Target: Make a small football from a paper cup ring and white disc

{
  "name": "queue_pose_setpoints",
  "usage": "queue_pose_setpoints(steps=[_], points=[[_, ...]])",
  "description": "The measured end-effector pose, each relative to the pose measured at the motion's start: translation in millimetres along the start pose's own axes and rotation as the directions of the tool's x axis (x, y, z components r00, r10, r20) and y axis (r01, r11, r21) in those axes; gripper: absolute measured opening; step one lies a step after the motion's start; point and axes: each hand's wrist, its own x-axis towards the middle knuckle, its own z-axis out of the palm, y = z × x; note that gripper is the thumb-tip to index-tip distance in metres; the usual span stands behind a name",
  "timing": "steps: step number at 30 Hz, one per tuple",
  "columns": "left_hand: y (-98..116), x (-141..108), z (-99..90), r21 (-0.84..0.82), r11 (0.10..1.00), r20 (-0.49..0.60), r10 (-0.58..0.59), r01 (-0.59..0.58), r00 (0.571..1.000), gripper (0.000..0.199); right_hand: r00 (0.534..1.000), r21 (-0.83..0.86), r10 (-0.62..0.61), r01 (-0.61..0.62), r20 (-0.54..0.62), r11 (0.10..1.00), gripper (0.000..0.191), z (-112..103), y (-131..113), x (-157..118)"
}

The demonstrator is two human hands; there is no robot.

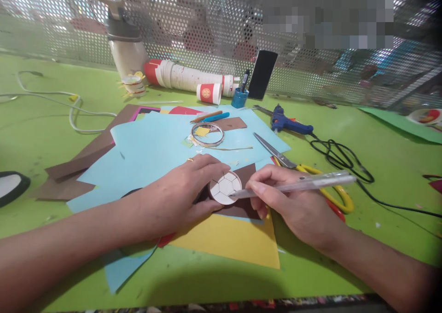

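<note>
My left hand [188, 191] grips a small white disc [225, 184] by its left edge, with fingers above and thumb below. Dark lines on the disc form a pattern like a football. In my right hand [286, 202] is a clear pen [307, 182], its tip touching the lower right part of the disc. Under the disc lies brown paper [250, 207], on top of yellow paper [228, 241] and light blue sheets [148, 142]. A roll of tape [207, 134] rests beyond the disc.
Yellow-handled scissors [293, 165] and a blue glue gun [290, 122] with a black cord lie on the right of the green table [386, 248]. Behind stand paper cups [209, 93], a blue pot [240, 97], a phone [263, 75] and a large jug [127, 55]. A white cable is at left.
</note>
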Motion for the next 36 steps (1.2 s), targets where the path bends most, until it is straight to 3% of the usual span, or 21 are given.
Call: queue_pose_setpoints(steps=[36], points=[[-1.0, 2.9, 0.0, -0.006, 1.000, -0.001, 0.027, -0.027, 1.000, 0.032, 1.000, -0.077, 0.004, -0.004, 0.002, 0.997, 0.017, -0.6, -2.0, 0.3]])
